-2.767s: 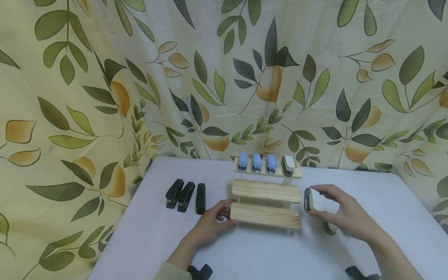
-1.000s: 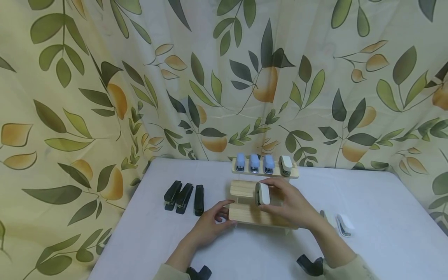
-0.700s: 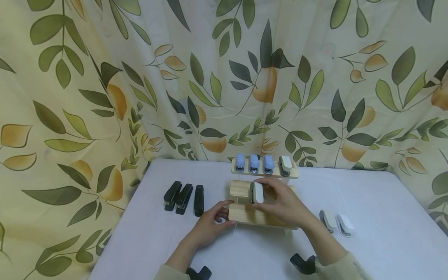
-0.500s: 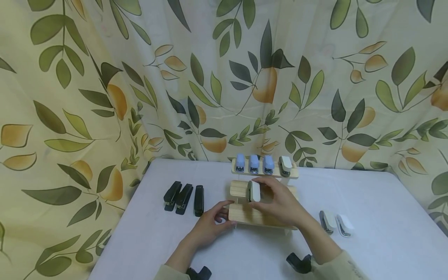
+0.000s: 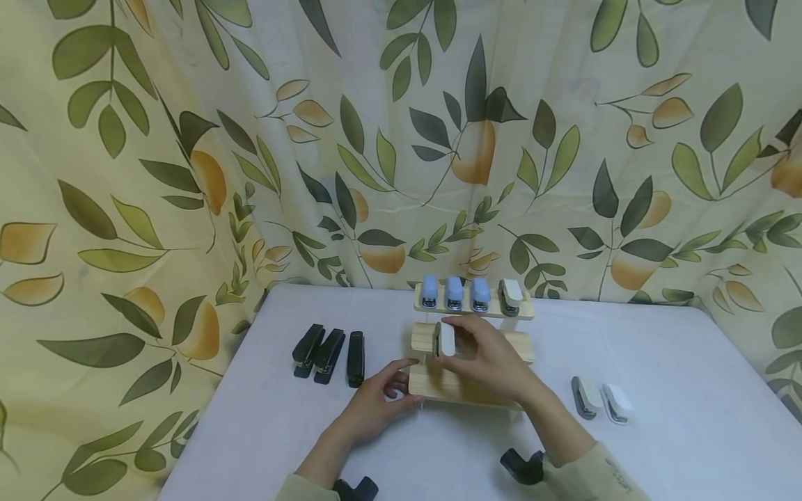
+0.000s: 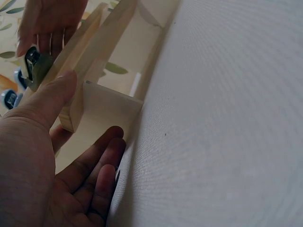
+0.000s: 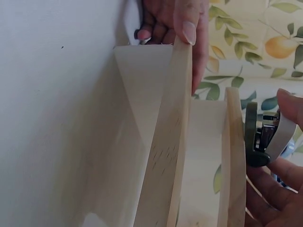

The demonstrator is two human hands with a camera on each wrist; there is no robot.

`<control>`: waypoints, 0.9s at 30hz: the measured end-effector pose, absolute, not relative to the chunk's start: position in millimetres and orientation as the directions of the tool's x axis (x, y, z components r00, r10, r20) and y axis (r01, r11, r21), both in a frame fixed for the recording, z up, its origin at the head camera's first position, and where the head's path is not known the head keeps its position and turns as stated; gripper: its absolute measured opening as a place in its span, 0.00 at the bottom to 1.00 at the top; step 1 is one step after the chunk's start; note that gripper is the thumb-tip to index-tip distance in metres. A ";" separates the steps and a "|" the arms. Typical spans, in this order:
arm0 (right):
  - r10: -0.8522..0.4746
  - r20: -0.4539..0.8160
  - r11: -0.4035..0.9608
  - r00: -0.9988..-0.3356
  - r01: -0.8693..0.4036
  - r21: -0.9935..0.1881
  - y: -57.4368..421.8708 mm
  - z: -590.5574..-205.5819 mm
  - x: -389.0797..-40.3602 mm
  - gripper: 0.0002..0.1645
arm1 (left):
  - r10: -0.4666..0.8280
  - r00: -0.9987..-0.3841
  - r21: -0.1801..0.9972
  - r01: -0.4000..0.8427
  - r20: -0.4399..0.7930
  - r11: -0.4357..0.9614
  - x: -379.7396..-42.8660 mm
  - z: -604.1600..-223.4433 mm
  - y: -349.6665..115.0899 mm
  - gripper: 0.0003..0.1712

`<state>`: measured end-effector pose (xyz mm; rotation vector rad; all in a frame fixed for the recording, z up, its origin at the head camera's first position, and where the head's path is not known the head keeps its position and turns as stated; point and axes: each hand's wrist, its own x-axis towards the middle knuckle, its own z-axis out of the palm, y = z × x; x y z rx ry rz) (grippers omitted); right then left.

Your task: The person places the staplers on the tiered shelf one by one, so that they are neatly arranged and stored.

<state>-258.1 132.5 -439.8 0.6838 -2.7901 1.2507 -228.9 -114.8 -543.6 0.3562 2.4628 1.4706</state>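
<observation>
My right hand (image 5: 491, 358) grips a white stapler (image 5: 446, 339) with a dark base, thumb and fingers at its two ends. It is over the left part of the middle step (image 5: 520, 344) of a wooden stepped display rack. In the right wrist view the stapler's dark base (image 7: 251, 137) lies against that board. My left hand (image 5: 379, 396) pinches the left end of the lowest step (image 5: 464, 386). The left wrist view shows its thumb (image 6: 64, 90) on the board, with other fingers loose beside the pale side support (image 6: 113, 97).
On the back step (image 5: 466, 310) stand three blue mini staplers (image 5: 454, 292) and a white stapler (image 5: 510, 296). Three black staplers (image 5: 328, 356) lie left of the rack. Two white staplers (image 5: 586, 398) lie on the white table (image 5: 677, 362) at right. A leaf-print curtain (image 5: 401, 139) hangs behind.
My right hand has carried the white stapler from the right of the rack leftward over the middle step, slowing lately. My left hand has stayed at the lowest step's end.
</observation>
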 end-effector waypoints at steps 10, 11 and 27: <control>-0.367 0.161 0.602 -0.916 -0.366 -0.710 128.5 -443.1 -261.9 0.42 | 0.333 -0.938 0.886 0.073 -0.095 0.458 -228.6 -543.9 -114.7 0.35; -0.364 0.156 0.605 -0.918 -0.360 -0.710 128.1 -443.4 -262.3 0.43 | 0.331 -0.938 0.886 0.068 -0.099 0.458 -228.8 -544.0 -114.8 0.35; -0.360 0.137 0.608 -0.923 -0.344 -0.716 123.2 -443.8 -262.7 0.43 | 0.336 -0.938 0.884 0.084 -0.085 0.459 -229.3 -544.9 -115.5 0.35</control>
